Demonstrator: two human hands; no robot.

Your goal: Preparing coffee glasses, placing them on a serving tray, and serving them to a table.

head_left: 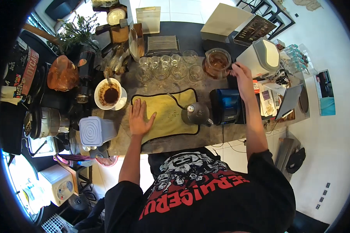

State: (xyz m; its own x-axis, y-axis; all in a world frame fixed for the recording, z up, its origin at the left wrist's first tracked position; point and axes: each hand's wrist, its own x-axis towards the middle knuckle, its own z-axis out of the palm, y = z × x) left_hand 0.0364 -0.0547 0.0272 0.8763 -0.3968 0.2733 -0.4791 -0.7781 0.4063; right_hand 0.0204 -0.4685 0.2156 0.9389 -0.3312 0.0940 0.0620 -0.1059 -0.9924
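Observation:
My left hand (140,118) lies flat, fingers spread, on a yellow cloth with dark edging (165,128). My right hand (242,73) closes on the handle side of a round glass jug (217,64) part-filled with brown liquid. The handle is mostly hidden by the fingers. A dark gooseneck kettle (197,113) stands on the right part of the cloth, its spout turned to the far left. Beyond the cloth, several clear glasses (162,72) stand in rows, left of the jug.
A white bowl (99,101) with dark grounds and a spoon stands left of the cloth, near a lilac lidded container (112,130). A blue-black machine (226,105) sits right of the kettle. Behind the glasses lies a ribbed tray (162,44). A white bin (252,58) stands far right.

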